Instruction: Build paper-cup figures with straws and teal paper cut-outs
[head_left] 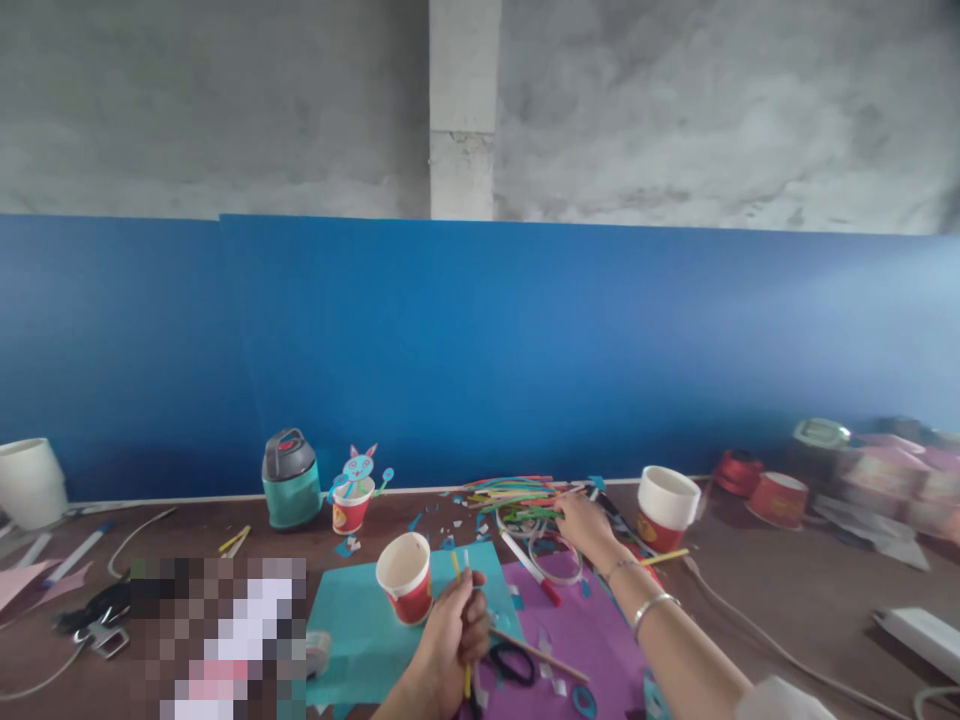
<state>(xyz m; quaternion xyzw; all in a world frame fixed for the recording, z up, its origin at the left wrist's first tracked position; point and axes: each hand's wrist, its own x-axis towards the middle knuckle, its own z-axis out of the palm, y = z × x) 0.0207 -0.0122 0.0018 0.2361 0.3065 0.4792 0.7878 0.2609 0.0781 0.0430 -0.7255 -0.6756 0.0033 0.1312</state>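
Note:
My left hand (454,625) is closed around a few thin straws, a yellow straw (455,565) and a whitish one standing up from the fist. Just left of it is a red-and-white paper cup (405,580) on a teal paper sheet (349,620). My right hand (589,525) reaches into a pile of coloured straws (517,492), fingers bent and apart at its right end. A white marker with a red cap (531,567) and a clear ring (556,560) lie below the pile. Black-handled scissors (512,663) rest beside my left hand, partly hidden.
A cup with a blue cat figure (352,505) and a teal container (291,480) stand at the back left. Right of my right hand is a white-and-red cup (667,508). Purple paper (600,640), paper scraps, a tape roll (317,652) and a cable (765,625) lie around.

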